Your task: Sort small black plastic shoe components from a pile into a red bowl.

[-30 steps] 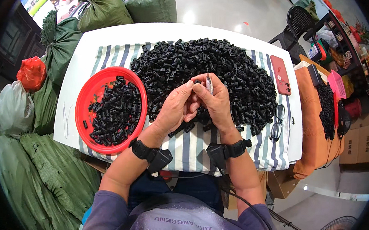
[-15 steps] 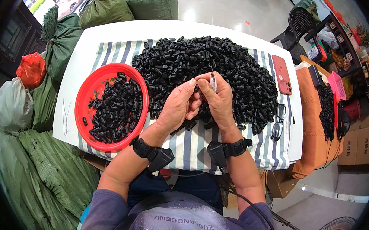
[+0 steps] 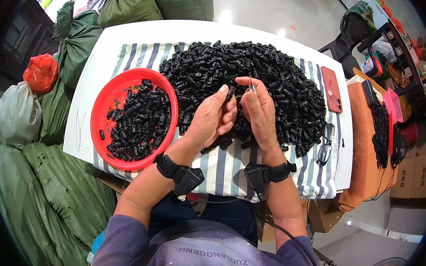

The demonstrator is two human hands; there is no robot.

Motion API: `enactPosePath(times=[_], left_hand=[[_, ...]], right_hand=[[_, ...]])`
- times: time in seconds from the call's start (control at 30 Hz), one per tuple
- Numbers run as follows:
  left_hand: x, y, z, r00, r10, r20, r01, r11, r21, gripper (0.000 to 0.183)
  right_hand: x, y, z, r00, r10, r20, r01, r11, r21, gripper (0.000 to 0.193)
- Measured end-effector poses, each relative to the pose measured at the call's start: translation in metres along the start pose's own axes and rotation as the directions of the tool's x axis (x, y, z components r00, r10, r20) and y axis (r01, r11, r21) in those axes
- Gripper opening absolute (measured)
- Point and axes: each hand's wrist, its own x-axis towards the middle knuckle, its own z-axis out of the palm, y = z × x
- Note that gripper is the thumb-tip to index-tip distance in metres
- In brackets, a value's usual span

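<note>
Between the thumb and fingers of my left hand (image 3: 211, 116) is a small black plastic piece (image 3: 231, 92). My right hand (image 3: 261, 115) pinches a slim, shiny metal tool (image 3: 251, 88); its kind is too small to tell. The two hands are a little apart, over the near edge of a big pile of similar black plastic pieces (image 3: 284, 96). Left of my left hand stands a round red basin (image 3: 98, 120), partly filled with more of these pieces.
A striped cloth (image 3: 227, 176) covers part of the white table (image 3: 82, 124). A red phone (image 3: 331, 89) and glasses (image 3: 324, 146) lie at the right. Green sacks (image 3: 55, 196) line the left side. An orange-covered surface (image 3: 363, 143) and black chair (image 3: 352, 36) stand right.
My hands have come apart. The black piece now shows in my left fingers, and my right hand has shifted slightly right with the tool. The whole view has shifted slightly.
</note>
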Motion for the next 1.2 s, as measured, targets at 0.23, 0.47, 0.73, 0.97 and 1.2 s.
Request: enactPosePath(times=[0.23, 0.47, 0.73, 0.97, 1.2], left_hand=[[-0.001, 0.002, 0.003, 0.998, -0.005, -0.055, 0.007, 1.0, 0.028, 0.039], [-0.001, 0.006, 0.001, 0.989, 0.04, -0.142, -0.025, 0.994, 0.11, 0.037], [-0.002, 0.0, -0.002, 0.965, 0.26, -0.025, -0.215, 0.847, 0.487, 0.041], [0.0, -0.005, -0.007, 0.935, 0.343, -0.092, -0.236, 0.794, 0.561, 0.043], [0.003, -0.004, -0.005, 0.946, 0.315, -0.079, -0.234, 0.831, 0.505, 0.04]], right_hand=[[-0.001, -0.008, 0.005, 1.0, 0.015, 0.004, -0.015, 0.997, -0.074, 0.023], [-0.001, -0.01, 0.005, 0.995, -0.087, 0.044, 0.095, 0.969, -0.229, 0.018], [-0.004, -0.009, 0.008, 0.998, 0.042, 0.039, -0.048, 0.983, 0.176, 0.01], [-0.007, -0.005, 0.015, 0.999, 0.044, -0.01, -0.044, 0.999, -0.02, 0.02], [-0.005, -0.002, 0.013, 0.999, -0.038, 0.028, 0.04, 0.997, -0.066, 0.022]])
